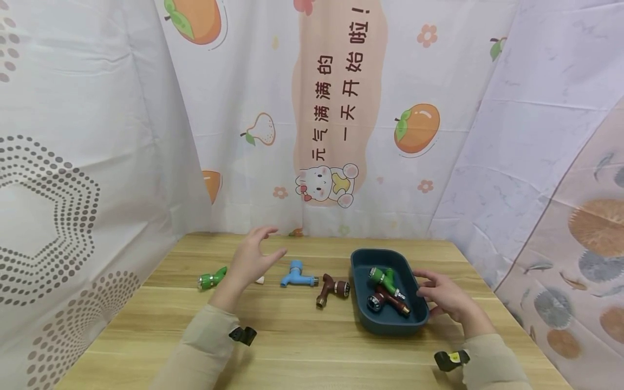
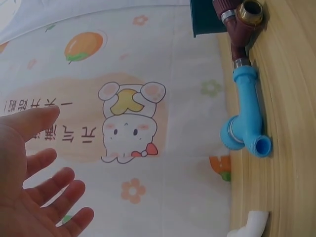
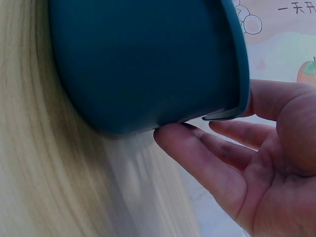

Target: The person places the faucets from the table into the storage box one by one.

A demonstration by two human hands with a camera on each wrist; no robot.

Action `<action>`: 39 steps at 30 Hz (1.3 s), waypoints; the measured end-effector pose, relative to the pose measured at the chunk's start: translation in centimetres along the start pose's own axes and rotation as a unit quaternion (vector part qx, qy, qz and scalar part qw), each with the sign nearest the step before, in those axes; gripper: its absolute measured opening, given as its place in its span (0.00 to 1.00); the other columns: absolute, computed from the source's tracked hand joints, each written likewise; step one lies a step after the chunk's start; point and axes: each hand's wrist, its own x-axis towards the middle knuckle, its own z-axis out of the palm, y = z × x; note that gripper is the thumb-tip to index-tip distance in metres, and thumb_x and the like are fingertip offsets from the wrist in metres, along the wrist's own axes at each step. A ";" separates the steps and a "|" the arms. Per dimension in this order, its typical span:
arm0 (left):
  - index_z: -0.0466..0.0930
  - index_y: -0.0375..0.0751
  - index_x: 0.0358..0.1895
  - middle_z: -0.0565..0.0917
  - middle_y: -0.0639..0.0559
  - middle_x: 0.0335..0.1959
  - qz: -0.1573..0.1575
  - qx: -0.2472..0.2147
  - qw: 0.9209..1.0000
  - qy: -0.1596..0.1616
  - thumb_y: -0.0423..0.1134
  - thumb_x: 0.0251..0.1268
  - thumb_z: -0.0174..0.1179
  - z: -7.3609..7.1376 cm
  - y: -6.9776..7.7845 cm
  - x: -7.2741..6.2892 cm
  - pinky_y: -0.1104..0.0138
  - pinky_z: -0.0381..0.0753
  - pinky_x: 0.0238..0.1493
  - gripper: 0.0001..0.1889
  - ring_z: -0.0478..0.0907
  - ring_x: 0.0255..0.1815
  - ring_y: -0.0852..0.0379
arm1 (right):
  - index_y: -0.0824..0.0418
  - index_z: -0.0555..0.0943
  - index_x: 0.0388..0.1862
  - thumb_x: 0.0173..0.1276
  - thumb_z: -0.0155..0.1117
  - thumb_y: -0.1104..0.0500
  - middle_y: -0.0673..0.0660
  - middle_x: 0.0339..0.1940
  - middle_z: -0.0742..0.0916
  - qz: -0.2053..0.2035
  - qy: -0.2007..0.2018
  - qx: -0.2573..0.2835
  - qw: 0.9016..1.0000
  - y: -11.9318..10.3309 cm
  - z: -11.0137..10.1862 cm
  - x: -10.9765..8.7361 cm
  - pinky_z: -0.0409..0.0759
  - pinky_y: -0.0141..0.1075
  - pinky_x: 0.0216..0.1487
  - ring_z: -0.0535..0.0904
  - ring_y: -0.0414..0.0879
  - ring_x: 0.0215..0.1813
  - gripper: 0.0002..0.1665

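My left hand [image 1: 247, 261] hovers over the table with its fingers spread and nothing in them. Beside it lie a green tap [image 1: 209, 280] on the left and a light blue tap [image 1: 296, 275] on the right. A white pipe-like piece [image 2: 254, 225] is partly hidden behind this hand in the head view. Further right, a dark brown tap [image 1: 328, 288] with a brass end rests on the wood. My right hand [image 1: 446, 295] touches the outer right side of a dark teal bin [image 1: 363, 319] with extended fingers. Inside the bin are another green tap [image 1: 388, 283] and another brown tap [image 1: 394, 303].
The wooden table [image 1: 292, 357] reaches back to a printed curtain [image 1: 273, 179]. More curtains hang at the left [image 1: 97, 162] and right [image 1: 517, 216] sides. A dark wrist camera [image 1: 242, 335] sits on the left sleeve, another [image 1: 450, 359] on the right.
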 end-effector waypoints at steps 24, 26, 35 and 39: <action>0.70 0.40 0.72 0.70 0.37 0.69 -0.087 0.019 0.996 -0.017 0.52 0.66 0.69 -3.9 -5.1 -1.0 0.39 0.73 0.58 0.36 0.69 0.66 0.35 | 0.69 0.57 0.79 0.73 0.56 0.67 0.78 0.64 0.75 -0.005 -0.009 0.000 1.000 0.0 0.0 0.0 0.87 0.55 0.36 0.84 0.59 0.50 0.38; 0.69 0.40 0.73 0.68 0.36 0.70 -0.098 0.024 0.995 -0.020 0.53 0.67 0.68 -4.2 -5.5 -1.1 0.38 0.73 0.59 0.36 0.68 0.66 0.35 | 0.69 0.57 0.79 0.73 0.56 0.67 0.78 0.64 0.75 -0.005 -0.008 -0.002 1.000 -0.1 -0.1 0.0 0.87 0.55 0.35 0.84 0.59 0.50 0.39; 0.66 0.36 0.74 0.64 0.30 0.72 -0.150 0.025 0.988 -0.027 0.53 0.68 0.67 -5.3 -7.8 -1.8 0.34 0.66 0.65 0.38 0.63 0.70 0.29 | 0.67 0.60 0.79 0.71 0.58 0.67 0.75 0.63 0.78 -0.002 0.003 0.002 1.000 0.1 -0.1 0.1 0.87 0.54 0.36 0.84 0.57 0.48 0.38; 0.64 0.33 0.75 0.61 0.27 0.73 -0.168 0.039 0.984 -0.039 0.54 0.69 0.65 -5.9 -8.9 -2.4 0.33 0.61 0.67 0.40 0.59 0.71 0.26 | 0.67 0.59 0.79 0.72 0.58 0.68 0.75 0.62 0.78 -0.009 -0.005 0.008 1.000 0.5 -0.1 0.2 0.87 0.54 0.35 0.84 0.57 0.48 0.38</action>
